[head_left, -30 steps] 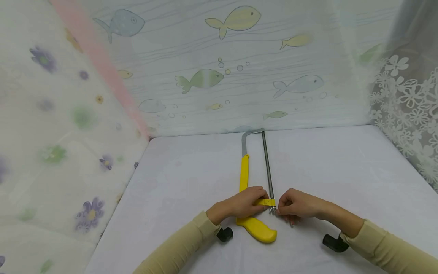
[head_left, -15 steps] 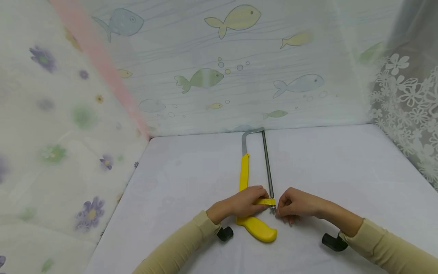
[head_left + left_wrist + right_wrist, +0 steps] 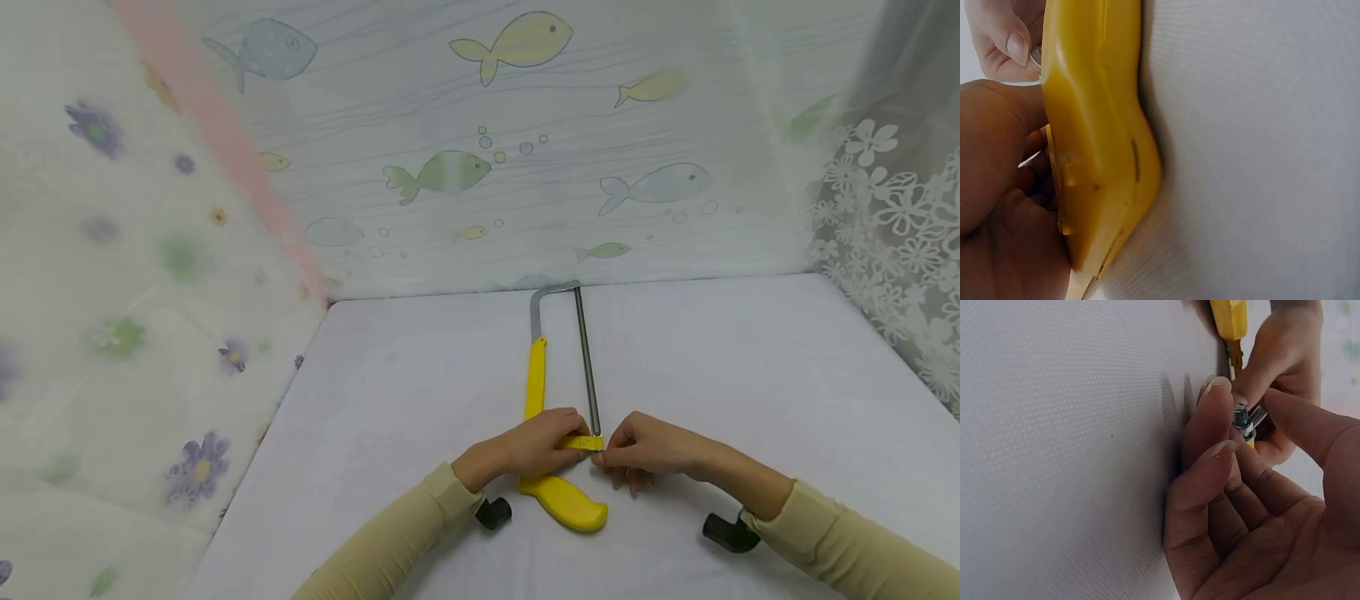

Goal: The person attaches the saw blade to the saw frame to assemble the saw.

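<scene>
A hacksaw (image 3: 535,379) with a yellow frame lies flat on the white table. Its grey blade side (image 3: 587,358) faces right and its yellow handle (image 3: 566,505) points toward me. My left hand (image 3: 542,442) reaches over the frame and grips the yellow crosspiece (image 3: 581,442) by the blade's near end. With thumb and forefinger, my right hand (image 3: 654,446) pinches the wing nut (image 3: 1260,415) on a threaded bolt (image 3: 1240,415) there. In the head view those fingertips hide the nut. Up close, the left wrist view has the yellow handle beside the left palm.
White cloth covers the table (image 3: 420,358). A fish-patterned curtain (image 3: 450,100) hangs right behind its far edge, near the saw's tip. Flowered fabric (image 3: 112,333) stands at the left, lace (image 3: 900,200) at the right. Black wrist mounts (image 3: 731,532) stick out under both cuffs.
My right hand's fingertips have moved slightly left, from beside the wing nut onto it, covering it in the head view. The left hand and the hacksaw stay in place.
</scene>
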The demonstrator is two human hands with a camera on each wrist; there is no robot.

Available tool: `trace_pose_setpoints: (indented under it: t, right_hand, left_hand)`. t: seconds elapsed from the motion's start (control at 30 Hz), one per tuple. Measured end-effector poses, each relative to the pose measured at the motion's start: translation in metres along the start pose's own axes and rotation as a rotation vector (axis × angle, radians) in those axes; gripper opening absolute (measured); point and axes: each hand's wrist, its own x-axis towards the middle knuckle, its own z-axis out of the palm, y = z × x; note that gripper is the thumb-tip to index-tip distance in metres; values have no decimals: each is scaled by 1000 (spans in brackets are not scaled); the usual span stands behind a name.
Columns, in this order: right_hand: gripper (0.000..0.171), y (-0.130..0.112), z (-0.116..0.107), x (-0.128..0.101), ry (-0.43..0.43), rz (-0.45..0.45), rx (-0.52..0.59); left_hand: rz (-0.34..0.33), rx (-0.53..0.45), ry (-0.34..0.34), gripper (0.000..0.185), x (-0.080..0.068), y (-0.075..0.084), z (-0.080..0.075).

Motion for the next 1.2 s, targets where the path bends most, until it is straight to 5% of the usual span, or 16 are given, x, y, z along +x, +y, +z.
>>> trace_pose_setpoints:
  t: [1.2]
  right_hand:
    - [18, 8, -7, -3, -30, -41, 16]
  left_hand:
    - [2, -4, 11, 17, 0, -2, 1]
